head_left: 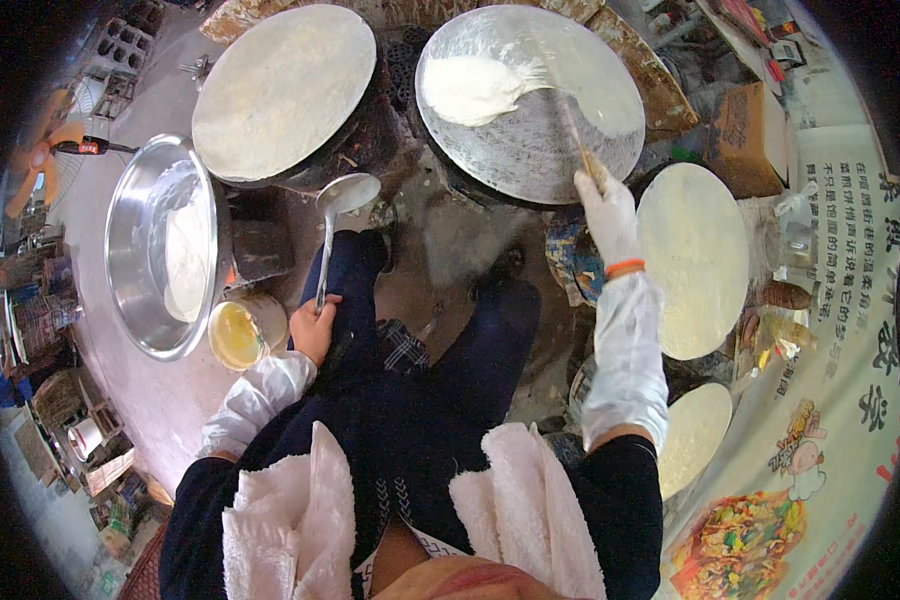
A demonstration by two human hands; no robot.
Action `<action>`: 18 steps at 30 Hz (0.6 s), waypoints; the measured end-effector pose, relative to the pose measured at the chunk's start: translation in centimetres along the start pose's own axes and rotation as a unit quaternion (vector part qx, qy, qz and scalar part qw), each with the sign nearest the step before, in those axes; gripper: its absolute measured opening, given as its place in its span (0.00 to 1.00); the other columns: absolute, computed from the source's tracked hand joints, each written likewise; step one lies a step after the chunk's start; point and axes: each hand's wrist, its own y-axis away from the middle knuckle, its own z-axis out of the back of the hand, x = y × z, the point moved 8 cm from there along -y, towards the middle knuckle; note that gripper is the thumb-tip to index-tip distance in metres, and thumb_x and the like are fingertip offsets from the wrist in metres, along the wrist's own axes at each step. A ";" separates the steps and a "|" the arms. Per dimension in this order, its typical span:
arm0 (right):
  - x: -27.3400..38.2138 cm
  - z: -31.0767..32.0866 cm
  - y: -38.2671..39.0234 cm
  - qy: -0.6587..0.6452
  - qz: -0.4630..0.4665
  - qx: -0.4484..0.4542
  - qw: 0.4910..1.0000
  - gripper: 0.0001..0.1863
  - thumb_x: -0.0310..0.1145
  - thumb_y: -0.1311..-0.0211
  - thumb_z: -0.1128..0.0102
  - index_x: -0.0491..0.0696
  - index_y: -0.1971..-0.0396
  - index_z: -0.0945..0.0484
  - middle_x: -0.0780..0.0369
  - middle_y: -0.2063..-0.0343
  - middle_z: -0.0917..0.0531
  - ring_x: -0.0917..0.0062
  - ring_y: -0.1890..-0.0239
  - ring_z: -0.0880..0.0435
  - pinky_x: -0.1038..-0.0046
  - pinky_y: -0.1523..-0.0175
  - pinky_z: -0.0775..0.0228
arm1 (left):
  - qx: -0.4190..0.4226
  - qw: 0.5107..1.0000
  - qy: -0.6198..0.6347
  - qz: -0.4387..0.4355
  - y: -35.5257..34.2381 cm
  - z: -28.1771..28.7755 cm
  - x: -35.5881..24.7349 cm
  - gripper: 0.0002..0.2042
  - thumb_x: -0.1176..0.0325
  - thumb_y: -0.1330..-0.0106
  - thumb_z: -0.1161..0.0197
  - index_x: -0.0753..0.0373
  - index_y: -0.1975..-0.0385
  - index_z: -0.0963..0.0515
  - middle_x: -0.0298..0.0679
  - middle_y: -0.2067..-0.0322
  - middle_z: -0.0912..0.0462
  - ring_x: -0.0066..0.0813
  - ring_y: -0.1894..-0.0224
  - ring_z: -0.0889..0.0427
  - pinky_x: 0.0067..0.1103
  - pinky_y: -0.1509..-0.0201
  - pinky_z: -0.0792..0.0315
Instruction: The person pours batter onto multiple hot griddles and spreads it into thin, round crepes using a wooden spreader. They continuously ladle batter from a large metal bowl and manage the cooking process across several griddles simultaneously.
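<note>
My bare left hand (313,332) is closed around the handle of a metal ladle (327,250), whose round bowl is held up between the two front griddles, above my knee. In a white glove, my right hand (610,220) grips the wooden handle of a batter spreader (570,128). Its far end reaches into a thick mound of white batter (473,88) on the round griddle (510,165) ahead of me. A thin, pale layer of batter covers that griddle's right and far side, while its near part shows dark metal.
To the left, a large steel basin (120,285) holds white batter beside a tub (242,333) with yellowish contents. Another round griddle (282,90) with a pale surface stands front left. Two pale discs (692,260) lie at right, near a cardboard box (748,138) and a printed banner (820,400).
</note>
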 end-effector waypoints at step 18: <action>11.3 -22.7 5.3 -0.503 -0.188 0.000 0.844 0.13 0.32 0.34 0.40 0.47 0.51 0.24 0.66 0.76 0.22 0.79 0.81 0.22 0.75 0.79 0.30 | 0.017 0.997 0.063 -0.034 -0.7 2.3 2.4 0.12 0.63 0.34 0.41 0.59 0.62 0.13 0.41 0.78 0.18 0.27 0.71 0.19 0.25 0.63 0.28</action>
